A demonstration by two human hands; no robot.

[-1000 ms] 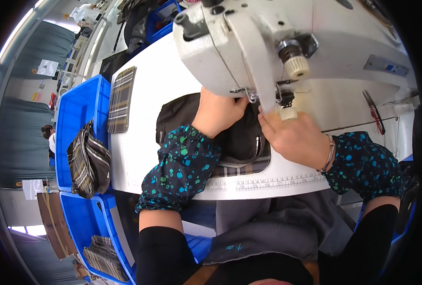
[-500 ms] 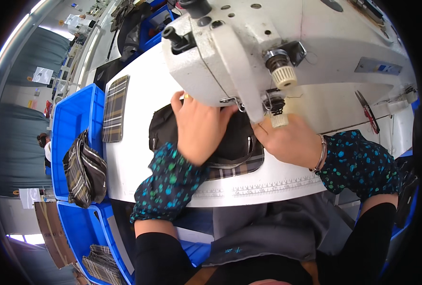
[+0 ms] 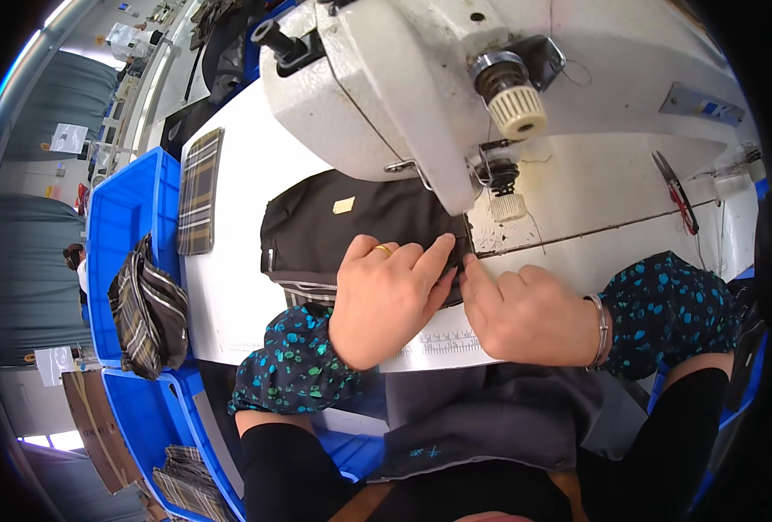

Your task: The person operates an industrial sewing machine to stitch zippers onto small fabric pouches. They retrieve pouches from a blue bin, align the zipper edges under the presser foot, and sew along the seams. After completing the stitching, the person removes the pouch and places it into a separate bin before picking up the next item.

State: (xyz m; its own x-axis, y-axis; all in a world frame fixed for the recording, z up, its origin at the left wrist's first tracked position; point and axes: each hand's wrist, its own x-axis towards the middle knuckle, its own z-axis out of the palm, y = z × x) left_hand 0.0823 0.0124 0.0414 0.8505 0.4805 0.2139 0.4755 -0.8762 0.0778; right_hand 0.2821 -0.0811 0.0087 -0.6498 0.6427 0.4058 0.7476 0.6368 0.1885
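Observation:
My left hand (image 3: 381, 304), fingers curled, grips the right front corner of a black fabric piece (image 3: 307, 235), its thumb near the edge. My right hand (image 3: 525, 313) lies just right of it, index fingertip and thumb at the same edge. The fabric has a small cream patch (image 3: 343, 205), a zipper and plaid cloth along its front. It lies below and left of the white sewing machine head (image 3: 377, 104), with its presser area (image 3: 499, 174) above my hands.
Red-handled scissors (image 3: 681, 200) lie right on the table (image 3: 238, 313). A plaid panel (image 3: 196, 187) lies left. Blue bins (image 3: 133, 170) hold plaid pieces (image 3: 142, 313) beside the table. A co-worker (image 3: 79, 268) is in the far left background.
Both hands and the black piece have moved toward me, out from the needle area. My left hand has come down and rightward onto the piece's corner, uncovering the cream patch.

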